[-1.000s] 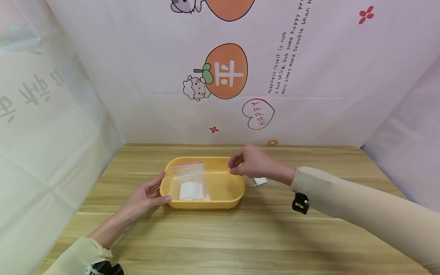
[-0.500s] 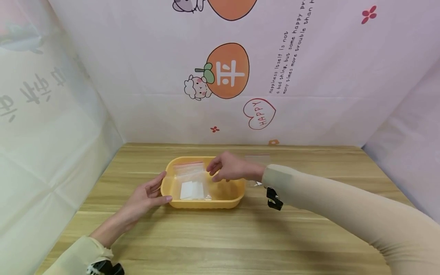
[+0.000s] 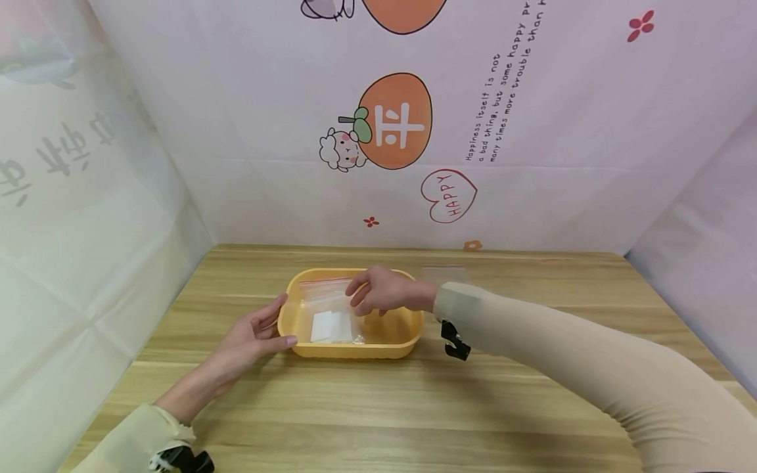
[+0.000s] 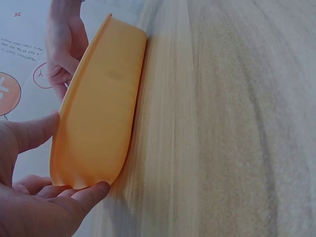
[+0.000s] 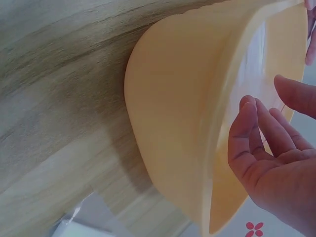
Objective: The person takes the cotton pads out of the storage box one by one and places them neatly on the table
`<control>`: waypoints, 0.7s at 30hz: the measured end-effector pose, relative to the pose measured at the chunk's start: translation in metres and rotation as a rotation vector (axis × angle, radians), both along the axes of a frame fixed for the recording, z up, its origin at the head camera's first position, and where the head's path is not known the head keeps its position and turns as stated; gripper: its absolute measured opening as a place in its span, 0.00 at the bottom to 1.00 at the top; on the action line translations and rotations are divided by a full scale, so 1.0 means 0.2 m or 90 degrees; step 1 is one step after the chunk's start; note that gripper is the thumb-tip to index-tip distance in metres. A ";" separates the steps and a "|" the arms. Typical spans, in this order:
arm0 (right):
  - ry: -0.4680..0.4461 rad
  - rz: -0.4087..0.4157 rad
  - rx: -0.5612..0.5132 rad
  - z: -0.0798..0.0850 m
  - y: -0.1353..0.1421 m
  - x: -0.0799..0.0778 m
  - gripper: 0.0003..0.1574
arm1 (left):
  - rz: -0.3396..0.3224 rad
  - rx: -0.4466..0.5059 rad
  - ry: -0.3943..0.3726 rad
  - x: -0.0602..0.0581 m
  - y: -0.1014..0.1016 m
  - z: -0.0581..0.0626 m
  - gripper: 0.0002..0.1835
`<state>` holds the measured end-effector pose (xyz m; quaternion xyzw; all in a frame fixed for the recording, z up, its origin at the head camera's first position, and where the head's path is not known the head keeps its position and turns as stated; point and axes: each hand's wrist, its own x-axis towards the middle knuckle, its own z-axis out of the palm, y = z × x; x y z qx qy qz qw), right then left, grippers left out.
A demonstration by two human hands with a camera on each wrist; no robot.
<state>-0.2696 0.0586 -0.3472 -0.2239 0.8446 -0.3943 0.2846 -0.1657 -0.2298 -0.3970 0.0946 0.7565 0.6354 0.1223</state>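
A yellow plastic basin (image 3: 355, 352) sits on the table. My left hand (image 3: 251, 338) grips its left end, thumb on the near rim and fingers round the side; the left wrist view shows them against the basin's wall (image 4: 98, 103). Inside, at the left, lie clear zip bags (image 3: 331, 326) with red seal lines and white pieces in them; how many bags overlap cannot be told. My right hand (image 3: 384, 289) hovers over the basin beside the bags. In the right wrist view its fingers (image 5: 244, 123) are loosely bent, thumb apart, with nothing between them.
Another clear zip bag (image 3: 445, 272) lies on the table right of the basin, partly hidden by the right forearm; its white content (image 5: 81, 229) shows in the right wrist view. The wooden table (image 3: 355, 420) meets printed cloth (image 3: 266, 197) at the back and sides.
My right hand has moved left from the basin's right end to over its middle, near the bags. The left hand keeps its hold on the basin.
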 end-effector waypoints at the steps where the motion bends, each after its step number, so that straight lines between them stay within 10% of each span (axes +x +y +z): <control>1: 0.001 0.001 0.000 0.00 0.00 0.00 0.25 | 0.000 -0.001 0.001 0.00 0.00 0.00 0.50; 21: 0.043 -0.047 -0.020 -0.03 -0.08 0.04 0.22 | 0.001 -0.013 0.005 -0.01 0.00 -0.01 0.49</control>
